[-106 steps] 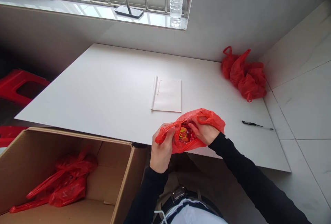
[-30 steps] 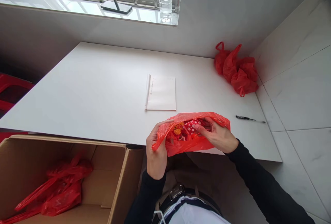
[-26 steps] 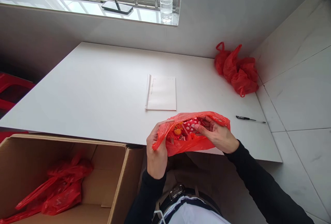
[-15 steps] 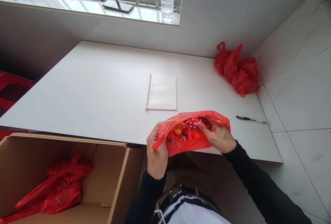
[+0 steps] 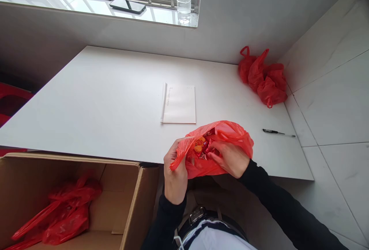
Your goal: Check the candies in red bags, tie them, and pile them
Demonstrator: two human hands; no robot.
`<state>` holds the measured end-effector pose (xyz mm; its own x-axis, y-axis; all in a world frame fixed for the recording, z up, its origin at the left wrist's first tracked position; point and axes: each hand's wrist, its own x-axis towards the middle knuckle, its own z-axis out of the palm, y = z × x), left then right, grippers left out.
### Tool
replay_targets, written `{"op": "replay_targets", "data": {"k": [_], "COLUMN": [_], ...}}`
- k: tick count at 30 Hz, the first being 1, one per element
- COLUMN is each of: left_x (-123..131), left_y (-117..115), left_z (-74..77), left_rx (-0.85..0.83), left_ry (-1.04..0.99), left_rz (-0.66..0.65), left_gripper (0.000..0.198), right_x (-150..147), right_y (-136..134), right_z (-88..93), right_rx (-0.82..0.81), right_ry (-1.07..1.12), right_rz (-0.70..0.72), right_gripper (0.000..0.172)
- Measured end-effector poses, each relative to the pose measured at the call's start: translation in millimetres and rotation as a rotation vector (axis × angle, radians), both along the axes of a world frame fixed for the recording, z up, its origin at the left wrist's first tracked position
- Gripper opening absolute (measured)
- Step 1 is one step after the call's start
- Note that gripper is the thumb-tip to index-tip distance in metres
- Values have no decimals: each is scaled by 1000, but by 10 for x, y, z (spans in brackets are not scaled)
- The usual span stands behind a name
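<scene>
A red plastic bag (image 5: 233,130) gapes at the near edge of the table, with several small red wrapped snack packets (image 5: 200,145) inside, one with a yellow-orange print. My left hand (image 5: 175,171) is closed on the bag's left rim, thumb and fingers gripping the plastic. Inside the bag's mouth is my right hand (image 5: 229,157), palm down, its fingers bent together around a red snack packet (image 5: 211,148). Part of that packet is hidden by the fingers.
An open notebook (image 5: 180,104) lies mid-table, a pen (image 5: 273,131) to the right. Tied red bags (image 5: 266,80) sit in the back right corner. A cardboard box (image 5: 141,192) at lower left holds red bags (image 5: 69,211). Phone (image 5: 127,6) and bottle (image 5: 183,0) rest on the windowsill.
My right hand has let go of the bag's right rim and moved left and down into the bag, onto the packets. My left hand keeps its grip on the rim.
</scene>
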<state>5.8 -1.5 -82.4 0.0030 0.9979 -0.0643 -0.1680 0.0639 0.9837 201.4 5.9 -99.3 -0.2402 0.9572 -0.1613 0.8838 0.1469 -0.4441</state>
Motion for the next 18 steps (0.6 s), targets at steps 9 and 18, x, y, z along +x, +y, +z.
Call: {"op": "replay_targets", "data": {"k": [9,18], "left_x": [-66,-89], "left_y": [-19,-79], "left_z": [-1,154], "left_rx": [-30,-15], "left_ry": [-58,66], "left_rz": [52,81], "left_gripper": [20,28], "right_x": [-16,173], "right_y": [17,-40], "right_z": [-90,252], "right_rx": [-24,11], "right_ry": [-25,-139], "right_rz": [107,208], "right_gripper": [45,27]}}
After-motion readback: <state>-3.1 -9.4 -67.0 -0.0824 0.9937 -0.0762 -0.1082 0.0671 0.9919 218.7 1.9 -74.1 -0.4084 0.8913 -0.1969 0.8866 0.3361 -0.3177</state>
